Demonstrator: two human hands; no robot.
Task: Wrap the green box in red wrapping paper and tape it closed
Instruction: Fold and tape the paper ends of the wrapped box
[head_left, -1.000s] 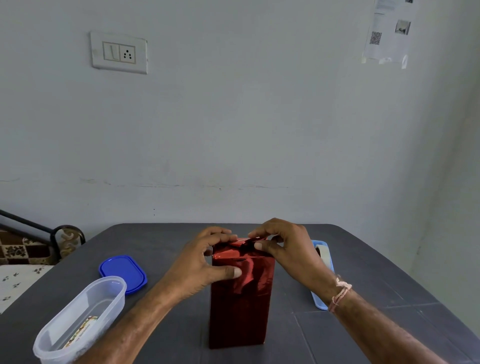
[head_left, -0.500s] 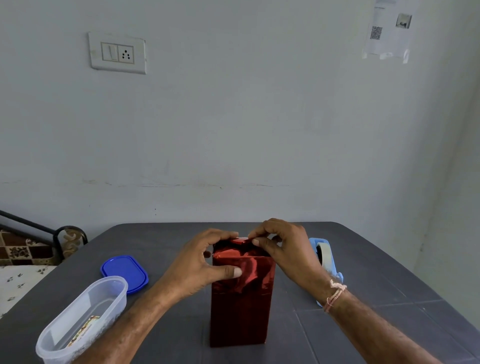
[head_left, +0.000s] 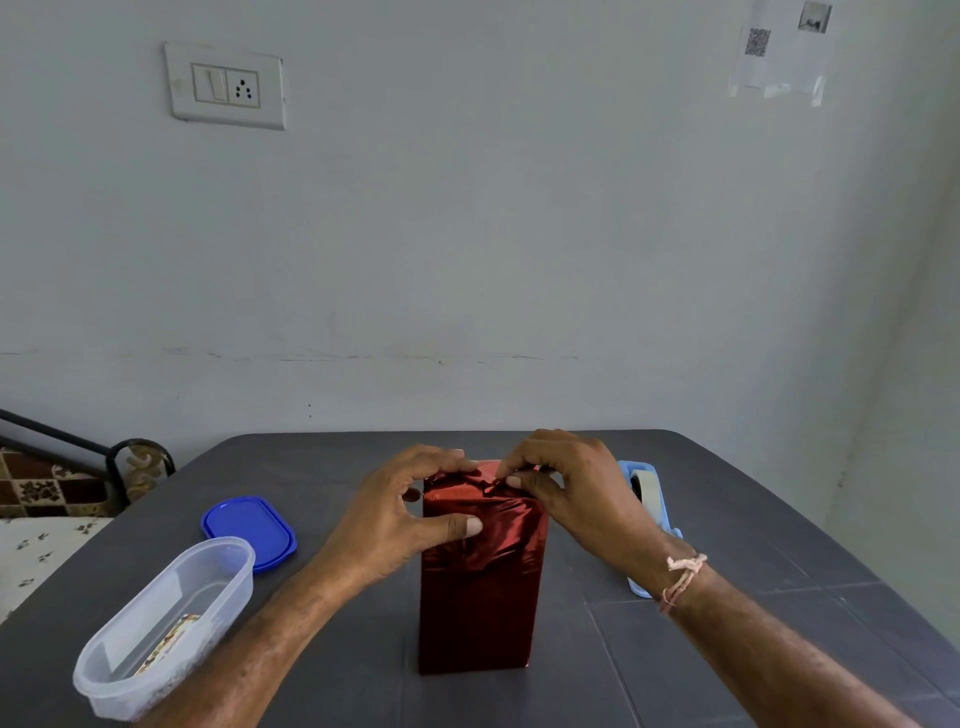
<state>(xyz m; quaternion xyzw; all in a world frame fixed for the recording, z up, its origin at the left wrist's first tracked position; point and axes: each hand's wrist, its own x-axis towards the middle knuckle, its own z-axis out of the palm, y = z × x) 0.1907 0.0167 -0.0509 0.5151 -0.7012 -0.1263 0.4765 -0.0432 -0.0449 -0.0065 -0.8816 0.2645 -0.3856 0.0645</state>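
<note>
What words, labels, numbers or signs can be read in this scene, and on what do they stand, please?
None is legible.
Sheet on the wall: a QR code and a small picture; no readable print.
Printed card in the clear container: too blurred to read.
Red wrapped box, tape dispenser: no visible marking.

Paper (head_left: 480, 587): glossy red with bright reflections. Desk (head_left: 311, 467): dark grey. Lid (head_left: 249, 530): blue. Tub (head_left: 156, 623): clear. Dispenser (head_left: 626, 467): light blue. Tape (head_left: 648, 486): off-white. Wall (head_left: 467, 234): pale grey. Switch plate (head_left: 226, 85): white. Wrist thread (head_left: 683, 577): pink. Cushion (head_left: 36, 488): brown and cream checks with floral motifs.
</note>
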